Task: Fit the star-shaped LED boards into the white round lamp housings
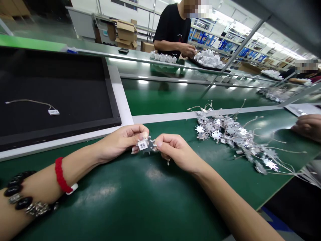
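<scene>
Between my two hands, above the green tabletop, is a small silvery star-shaped metal plate (pixel 149 147) with a white block (pixel 142 145) on it that bears a printed square code. My left hand (pixel 125 140) is closed, thumb and fingers pinching the plate and block from the left. From the right, my right hand (pixel 174 149) pinches the plate's edge. A small connector end (pixel 168 162) hangs below my right fingers. Further right lies a pile of similar star-shaped plates (pixel 228 130) with thin pale wires.
To the left, a black tray (pixel 75 80) holds one white block with a wire (pixel 53 112). Behind it runs a green conveyor (pixel 160 97). Across it, a co-worker (pixel 173 30) handles parts beside a white heap (pixel 209 59). Another person's hand (pixel 308 126) rests at the right edge.
</scene>
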`<action>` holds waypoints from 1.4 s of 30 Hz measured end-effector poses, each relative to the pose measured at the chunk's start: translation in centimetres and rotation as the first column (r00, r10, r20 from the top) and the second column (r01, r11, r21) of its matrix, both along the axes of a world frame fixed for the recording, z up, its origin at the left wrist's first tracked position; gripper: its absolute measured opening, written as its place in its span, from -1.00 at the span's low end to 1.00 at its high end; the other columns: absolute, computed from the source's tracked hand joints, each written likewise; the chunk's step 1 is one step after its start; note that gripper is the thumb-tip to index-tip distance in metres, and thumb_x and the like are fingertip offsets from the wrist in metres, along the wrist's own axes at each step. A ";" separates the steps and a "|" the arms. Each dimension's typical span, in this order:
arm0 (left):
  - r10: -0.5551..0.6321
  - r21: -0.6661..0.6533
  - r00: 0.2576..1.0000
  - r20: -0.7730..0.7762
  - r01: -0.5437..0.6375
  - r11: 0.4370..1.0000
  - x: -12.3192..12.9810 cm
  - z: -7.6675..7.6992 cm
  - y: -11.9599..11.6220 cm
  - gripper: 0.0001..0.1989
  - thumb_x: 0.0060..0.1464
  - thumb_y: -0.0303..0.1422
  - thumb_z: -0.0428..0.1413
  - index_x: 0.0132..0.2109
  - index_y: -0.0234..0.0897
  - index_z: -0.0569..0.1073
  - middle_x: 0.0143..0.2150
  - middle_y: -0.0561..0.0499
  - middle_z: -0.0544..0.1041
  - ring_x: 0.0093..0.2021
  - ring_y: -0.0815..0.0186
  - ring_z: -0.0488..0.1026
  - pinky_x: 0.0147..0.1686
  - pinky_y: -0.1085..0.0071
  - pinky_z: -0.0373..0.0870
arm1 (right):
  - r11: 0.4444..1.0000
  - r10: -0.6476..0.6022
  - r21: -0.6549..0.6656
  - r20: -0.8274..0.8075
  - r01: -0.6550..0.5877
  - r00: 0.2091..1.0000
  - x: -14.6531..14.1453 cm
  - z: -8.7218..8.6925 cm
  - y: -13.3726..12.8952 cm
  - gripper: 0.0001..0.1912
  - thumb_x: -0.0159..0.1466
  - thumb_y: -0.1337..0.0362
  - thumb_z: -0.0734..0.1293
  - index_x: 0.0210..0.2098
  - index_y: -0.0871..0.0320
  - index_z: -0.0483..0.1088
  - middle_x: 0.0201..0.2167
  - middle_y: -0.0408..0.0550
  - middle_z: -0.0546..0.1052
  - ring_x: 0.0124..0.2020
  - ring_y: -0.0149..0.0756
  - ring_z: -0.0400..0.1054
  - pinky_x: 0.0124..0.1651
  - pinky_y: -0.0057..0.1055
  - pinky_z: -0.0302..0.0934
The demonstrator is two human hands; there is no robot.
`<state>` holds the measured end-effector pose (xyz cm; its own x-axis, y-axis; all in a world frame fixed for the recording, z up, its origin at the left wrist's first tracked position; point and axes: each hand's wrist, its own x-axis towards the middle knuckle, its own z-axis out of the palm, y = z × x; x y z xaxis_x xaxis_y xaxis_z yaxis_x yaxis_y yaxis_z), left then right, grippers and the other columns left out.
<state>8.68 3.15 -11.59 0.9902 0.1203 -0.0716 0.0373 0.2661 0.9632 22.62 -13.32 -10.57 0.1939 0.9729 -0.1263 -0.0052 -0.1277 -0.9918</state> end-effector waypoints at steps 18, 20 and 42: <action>-0.074 0.117 0.992 -0.099 0.086 0.989 -0.1 0.7 0.1 -0.51 0.10 0.04 0.34 -0.35 -0.32 0.43 -0.46 0.13 0.36 -0.50 0.47 0.22 -0.47 0.50 0.10 | 0.991 -0.079 0.101 -0.051 0.084 0.996 0.3 -0.5 -0.1 -0.70 0.33 0.10 0.38 -0.43 0.16 0.37 -0.60 -0.28 0.19 -0.57 -0.49 -0.01 -0.51 -0.47 -0.12; -0.089 0.135 0.990 -0.108 0.103 0.986 -0.1 0.6 0.1 -0.51 0.12 0.05 0.32 -0.34 -0.31 0.43 -0.45 0.14 0.36 -0.49 0.48 0.21 -0.46 0.49 0.09 | 0.988 -0.090 0.121 -0.035 0.093 0.995 0.2 -0.4 0.0 -0.70 0.33 0.12 0.37 -0.44 0.16 0.37 -0.60 -0.28 0.20 -0.56 -0.50 0.00 -0.50 -0.48 -0.11; -0.086 0.152 0.990 -0.113 0.103 0.983 0.1 0.5 0.5 -0.49 0.07 0.07 0.34 -0.36 -0.32 0.44 -0.46 0.14 0.38 -0.52 0.49 0.23 -0.47 0.51 0.13 | 0.957 -0.240 0.194 0.105 0.217 0.965 -0.3 0.3 0.1 -0.73 0.29 0.14 0.38 -0.43 0.18 0.37 -0.62 -0.29 0.24 -0.60 -0.53 0.02 -0.56 -0.50 -0.10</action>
